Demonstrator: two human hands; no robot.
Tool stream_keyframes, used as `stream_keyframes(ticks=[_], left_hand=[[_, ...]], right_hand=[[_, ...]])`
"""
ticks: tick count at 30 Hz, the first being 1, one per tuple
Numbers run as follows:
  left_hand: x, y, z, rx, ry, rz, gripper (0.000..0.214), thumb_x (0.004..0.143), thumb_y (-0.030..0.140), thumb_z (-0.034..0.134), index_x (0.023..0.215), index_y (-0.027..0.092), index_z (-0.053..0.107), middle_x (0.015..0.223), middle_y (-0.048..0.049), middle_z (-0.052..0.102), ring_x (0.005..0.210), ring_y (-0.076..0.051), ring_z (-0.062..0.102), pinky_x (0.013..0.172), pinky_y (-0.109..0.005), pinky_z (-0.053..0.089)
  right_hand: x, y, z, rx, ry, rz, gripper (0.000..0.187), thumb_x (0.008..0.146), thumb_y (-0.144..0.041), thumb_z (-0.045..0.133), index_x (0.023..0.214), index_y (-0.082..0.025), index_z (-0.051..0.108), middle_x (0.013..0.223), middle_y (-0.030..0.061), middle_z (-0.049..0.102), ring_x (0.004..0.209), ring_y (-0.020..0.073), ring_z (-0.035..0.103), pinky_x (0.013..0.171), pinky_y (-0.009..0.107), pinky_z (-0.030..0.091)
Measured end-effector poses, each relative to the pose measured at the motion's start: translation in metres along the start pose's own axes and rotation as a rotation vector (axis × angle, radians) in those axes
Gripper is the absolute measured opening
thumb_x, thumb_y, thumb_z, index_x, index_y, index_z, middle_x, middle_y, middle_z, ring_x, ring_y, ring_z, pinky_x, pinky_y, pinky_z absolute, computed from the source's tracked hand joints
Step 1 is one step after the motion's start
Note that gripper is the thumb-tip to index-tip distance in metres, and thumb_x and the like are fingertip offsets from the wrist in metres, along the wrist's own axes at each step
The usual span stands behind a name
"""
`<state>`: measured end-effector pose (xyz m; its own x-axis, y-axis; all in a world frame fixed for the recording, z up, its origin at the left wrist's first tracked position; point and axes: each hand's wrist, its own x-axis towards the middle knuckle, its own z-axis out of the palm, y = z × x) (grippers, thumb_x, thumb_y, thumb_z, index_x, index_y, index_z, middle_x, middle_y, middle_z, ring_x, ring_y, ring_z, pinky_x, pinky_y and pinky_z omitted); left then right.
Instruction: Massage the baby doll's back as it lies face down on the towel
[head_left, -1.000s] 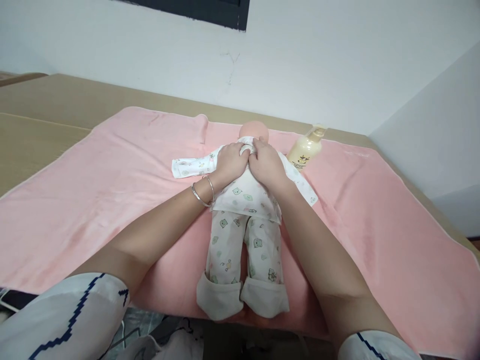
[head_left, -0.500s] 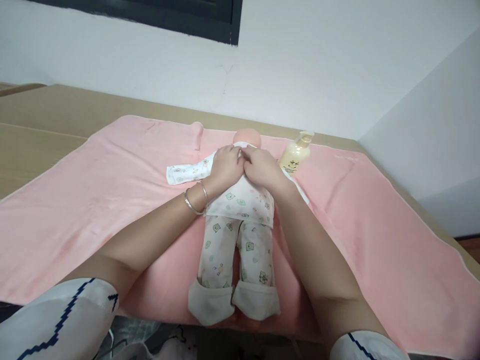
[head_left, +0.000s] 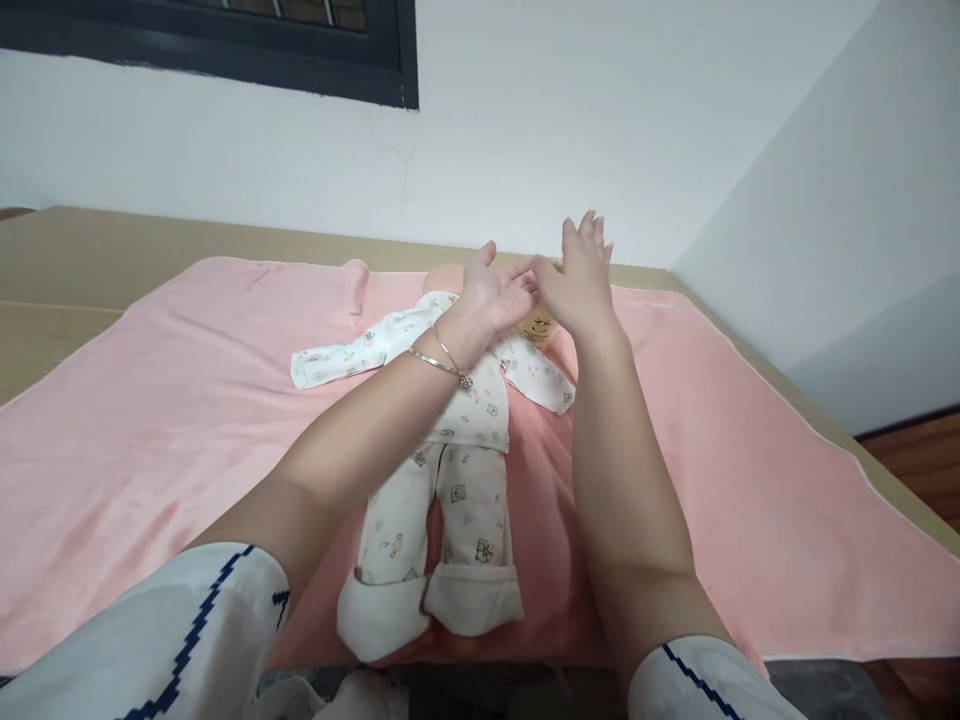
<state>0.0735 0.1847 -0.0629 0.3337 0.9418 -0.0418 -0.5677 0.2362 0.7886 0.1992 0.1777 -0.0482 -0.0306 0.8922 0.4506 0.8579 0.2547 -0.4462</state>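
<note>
Both hands are in the air above the doll's upper end and hold nothing.

- Left hand [head_left: 491, 295]: fingers loosely spread, palm turned partly inward, thumb up. Two thin bracelets [head_left: 439, 358] sit on the wrist. Its forefinger reaches across to the right hand, touching it or very nearly; I cannot tell which.
- Right hand [head_left: 574, 280]: fingers up and slightly apart, empty, just beside the left.
- Doll [head_left: 469, 400]: lies flat along the middle of the pink towel [head_left: 150, 400], legs toward the person, clear of both hands. The head is mostly hidden behind the left hand.
- Clothing on the doll: a printed white top covers the trunk, with one sleeve [head_left: 330, 360] stretched out flat to the left and the other [head_left: 547, 385] angled to the right. Matching trousers [head_left: 450, 500] are on both legs, with the cuffs [head_left: 427, 610] turned up at the towel's near edge.
- Bottle [head_left: 537, 327]: cream-coloured, only a small part shows below the hands, beside the doll's shoulder.
- The towel covers most of the tan surface [head_left: 67, 260], which stands against a white wall.

Progress, as a judgement: the dressing looks all but finished. Top and trousers are both on and lie fairly smooth. Whether the neck opening is fastened or straight is hidden by the hands. What might remain is small: tidying the collar and the hem of the top.
</note>
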Motion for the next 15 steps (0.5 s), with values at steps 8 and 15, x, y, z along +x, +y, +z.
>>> stream_keyframes(ticks=[8,15], left_hand=[[0.019,-0.004,-0.014,0.799,-0.032,0.24,0.061,0.101,0.06,0.039,0.136,0.013,0.058,0.127,-0.021,0.064,0.137,-0.037,0.059,0.105,-0.055,0.06],[-0.003,0.009,-0.027,0.867,0.034,0.286,0.063,0.106,0.054,0.025,0.141,0.012,0.057,0.123,-0.0199,0.068,0.135,-0.034,0.062,0.103,-0.052,0.061]], right_hand=[[-0.008,-0.009,0.013,-0.047,-0.065,0.025,0.051,0.108,-0.033,0.027,0.134,-0.008,0.064,0.158,0.0187,0.048,0.158,0.0324,0.036,0.137,0.061,0.017],[-0.009,-0.009,0.02,-0.109,-0.005,-0.014,0.053,0.108,-0.032,0.024,0.128,-0.007,0.066,0.141,0.0192,0.062,0.148,0.0297,0.047,0.137,0.063,0.011]])
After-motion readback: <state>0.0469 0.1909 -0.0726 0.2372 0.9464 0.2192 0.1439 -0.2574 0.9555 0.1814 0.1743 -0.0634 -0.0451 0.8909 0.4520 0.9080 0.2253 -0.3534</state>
